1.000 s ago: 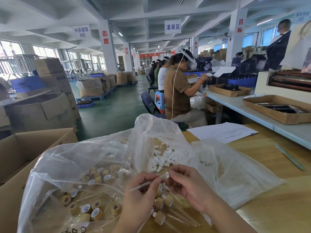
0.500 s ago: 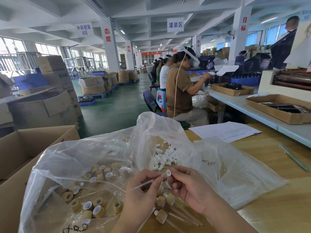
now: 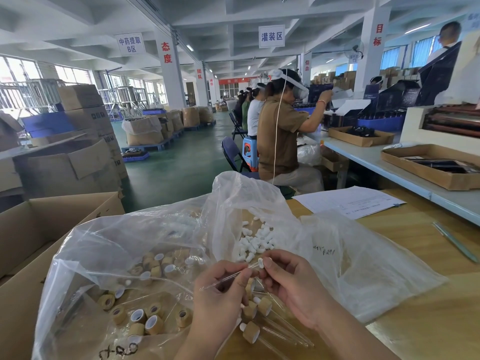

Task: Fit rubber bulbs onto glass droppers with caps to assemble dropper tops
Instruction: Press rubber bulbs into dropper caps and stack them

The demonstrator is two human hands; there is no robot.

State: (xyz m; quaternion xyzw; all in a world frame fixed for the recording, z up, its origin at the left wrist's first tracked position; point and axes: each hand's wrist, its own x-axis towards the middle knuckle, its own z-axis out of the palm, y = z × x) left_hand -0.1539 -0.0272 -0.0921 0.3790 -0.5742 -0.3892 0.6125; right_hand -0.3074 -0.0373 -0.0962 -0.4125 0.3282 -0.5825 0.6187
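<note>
- Left hand (image 3: 220, 289) pinches the glass dropper (image 3: 248, 268) on a slant, top end toward 2 o'clock. This presents it to the right hand (image 3: 291, 284), which pinches a rubber bulb (image 3: 260, 262) against that end.
- Clear bag (image 3: 233, 193), 12 o'clock: loose white bulbs (image 3: 255, 240).
- Second bag (image 3: 104, 242), 8 o'clock: tan caps (image 3: 145, 315).
- Assembled tops (image 3: 253, 331) lie on the desk (image 3: 428, 307), 6 o'clock.

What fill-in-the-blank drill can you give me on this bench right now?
1. The left hand grips a clear ____ dropper.
2. The right hand pinches a ____ bulb at the dropper's end.
3. Spare bulbs lie piled inside a clear plastic ____.
Missing words: glass; white; bag.
</note>
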